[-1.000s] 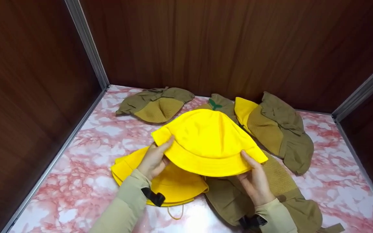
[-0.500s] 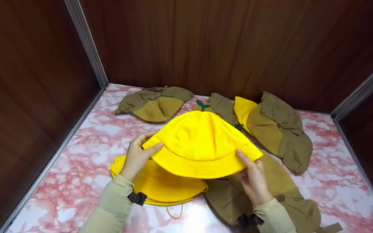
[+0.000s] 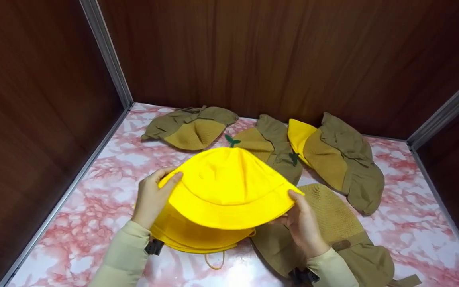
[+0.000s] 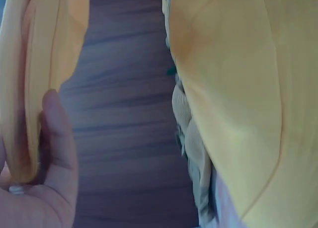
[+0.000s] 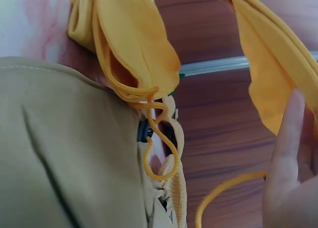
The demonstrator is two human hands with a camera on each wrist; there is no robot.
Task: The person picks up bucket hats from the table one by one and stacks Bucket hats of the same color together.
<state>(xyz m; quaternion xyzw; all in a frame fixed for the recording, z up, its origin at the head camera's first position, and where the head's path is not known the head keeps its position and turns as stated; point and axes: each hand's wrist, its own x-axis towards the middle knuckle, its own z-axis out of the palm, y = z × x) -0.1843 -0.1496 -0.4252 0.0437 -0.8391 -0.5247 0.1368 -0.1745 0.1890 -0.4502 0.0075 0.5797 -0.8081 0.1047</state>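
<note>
A yellow bucket hat (image 3: 229,187) with a green sprout (image 3: 232,140) on its crown is held up between both hands, brim toward me. My left hand (image 3: 153,195) pinches the left end of the brim, thumb on top; in the left wrist view, the thumb (image 4: 57,133) presses the folded brim. My right hand (image 3: 303,223) pinches the right end; the right wrist view has its thumb (image 5: 290,128) against the hat. Under the held hat lie stacked yellow hats (image 3: 197,239), partly hidden, with a cord loop (image 3: 215,263) at the front.
Brown hats with woven crowns lie around: one at the back left (image 3: 195,131), one at the back middle (image 3: 279,147), one at the right (image 3: 345,159) over a yellow hat (image 3: 299,133), and one at the front right (image 3: 333,215). Dark wooden panels (image 3: 253,56) enclose the marbled tabletop (image 3: 106,187).
Both hands have carried the yellow hat left and slightly down, over the yellow stack. The left hand has shifted to the brim's outer end. More of the brown hats behind shows.
</note>
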